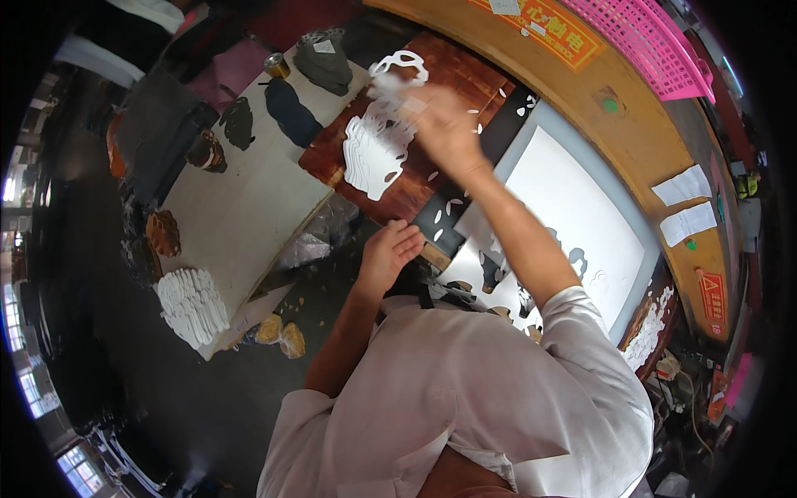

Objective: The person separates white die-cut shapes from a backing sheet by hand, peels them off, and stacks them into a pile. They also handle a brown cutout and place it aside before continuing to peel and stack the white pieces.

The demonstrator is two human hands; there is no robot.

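A fanned stack of white cut-out pieces (374, 158) lies on a reddish-brown board (332, 153) ahead of me. My right hand (444, 124) is over the board's far right side, its fingers smeared by motion, so their hold cannot be made out. At its fingertips is another white cut-out with openings (400, 62), partly blurred. Near the board's front edge, my left hand (390, 253) has its fingers loosely stretched out and holds nothing. Small white oval scraps (438, 217) dot the dark strip beside the board.
To the right, a white sheet (573, 216) lies on a grey-framed bed of a yellow machine (664, 158). A pink basket (639, 46) sits on top. The left table (249, 199) carries dark cut-out stacks (290, 112) and a white stack (191, 307). White scraps (652, 332) are heaped at right.
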